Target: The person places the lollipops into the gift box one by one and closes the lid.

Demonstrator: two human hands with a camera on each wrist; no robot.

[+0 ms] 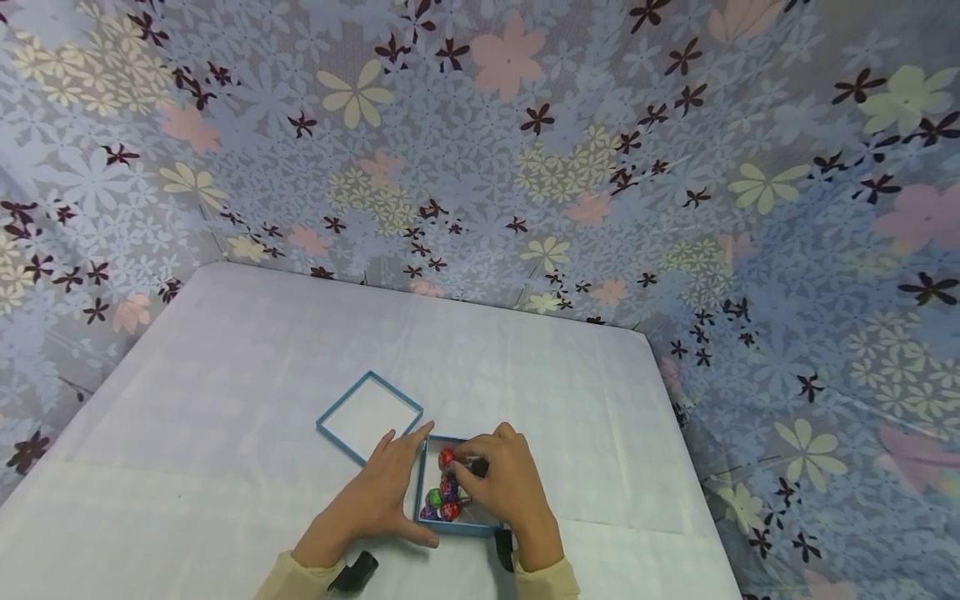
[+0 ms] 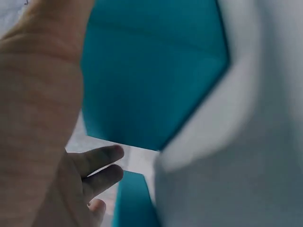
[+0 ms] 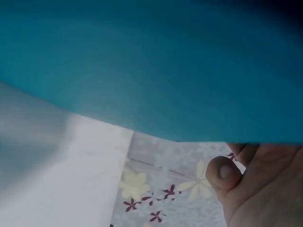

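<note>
A blue-edged box (image 1: 457, 528) with a pale inside stands near the front of the table. Round wrapped candies that look like lollipops (image 1: 449, 511), in red, green and purple, lie in its left front part. Over the box, my right hand (image 1: 506, 479) has curled fingers and pinches a red lollipop (image 1: 446, 459); the exact grip is partly hidden. My left hand (image 1: 384, 492) is spread along the box's left side, fingers extended and thumb towards the front. In the left wrist view, its fingers (image 2: 105, 182) show beyond the teal box wall (image 2: 151, 80). The right wrist view is mostly teal wall (image 3: 142, 71).
A square blue-rimmed lid or tray (image 1: 343, 412) lies just behind and left of the box, turned at an angle. The table has a white cover (image 1: 247, 358). Flower-patterned cloth (image 1: 465, 167) hangs behind and to the sides.
</note>
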